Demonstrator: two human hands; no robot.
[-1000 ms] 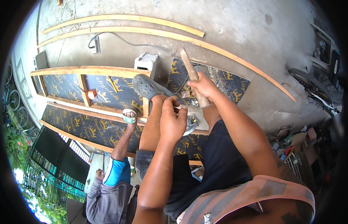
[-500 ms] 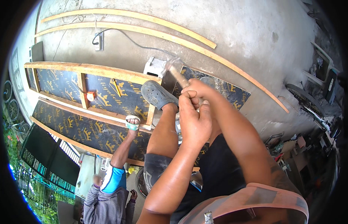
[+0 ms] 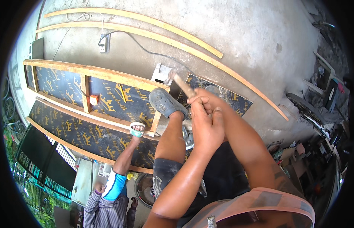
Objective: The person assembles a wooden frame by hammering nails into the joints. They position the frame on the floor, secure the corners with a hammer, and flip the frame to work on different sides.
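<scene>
In my right hand point(image 3: 206, 97) is a hammer; its wooden handle point(image 3: 184, 86) slants up and left to a motion-blurred head point(image 3: 174, 75). That head is near a white-grey block-shaped thing point(image 3: 160, 73) on the floor. My left hand point(image 3: 209, 128) is closed, fingers curled and thumb against them, just in front of the right hand. Whatever it may pinch is hidden. My foot in a grey clog point(image 3: 163, 102) rests at the near right end of a wooden frame point(image 3: 108, 76) on a black patterned panel point(image 3: 135, 108).
An orange tape measure point(image 3: 94, 100) and a yellow stick-like tool point(image 3: 122, 93) lie inside the frame. Another person's sandalled foot point(image 3: 137, 129) stands on its edge. Beyond are long wooden strips point(image 3: 177, 45), a power strip point(image 3: 103, 45) and its cord. Clutter and a wheel point(image 3: 304, 108) are at right.
The whole view has shifted slightly, so the frame and my foot appear lower and farther right. The hammer head sits a little lower. Both hands keep their grip.
</scene>
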